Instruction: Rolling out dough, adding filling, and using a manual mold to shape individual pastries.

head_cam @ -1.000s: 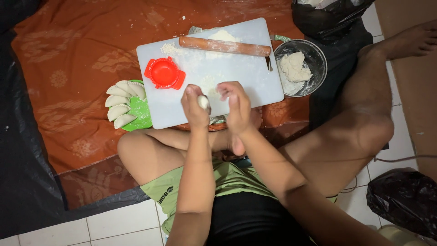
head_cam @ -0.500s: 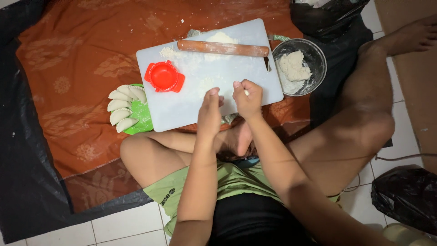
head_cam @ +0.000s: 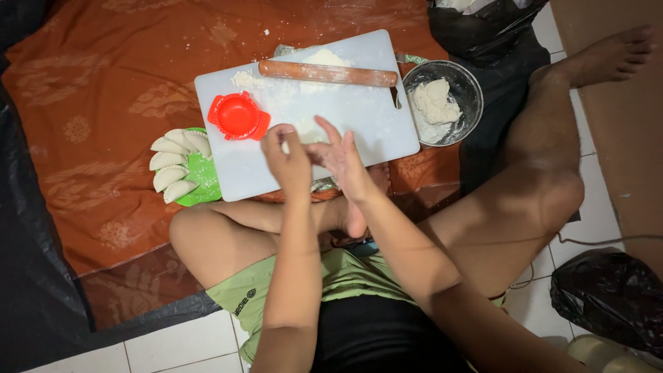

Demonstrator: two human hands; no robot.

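Observation:
My left hand [head_cam: 286,164] and my right hand [head_cam: 343,160] meet palm to palm just above the near edge of a white cutting board [head_cam: 376,131]. The left fingers curl; the right fingers point up and apart. A small dough piece sits pressed between the palms, almost wholly hidden. On the board lie a wooden rolling pin [head_cam: 328,72] at the far edge, loose flour [head_cam: 304,93] and a red dumpling press [head_cam: 238,116] at the left. A metal bowl [head_cam: 472,93] right of the board holds a lump of dough [head_cam: 434,101].
A green plate [head_cam: 202,185] with several folded white dumplings [head_cam: 169,162] sits left of the board. Everything rests on an orange-brown patterned cloth [head_cam: 103,103] over black sheeting. Black plastic bags lie at the top right [head_cam: 483,31] and bottom right [head_cam: 608,297]. My crossed legs surround the board.
A second ago both hands held a white dough ball in plain sight between the fingertips. The hands have since closed together and the ball is hidden between them. The camera has shifted slightly.

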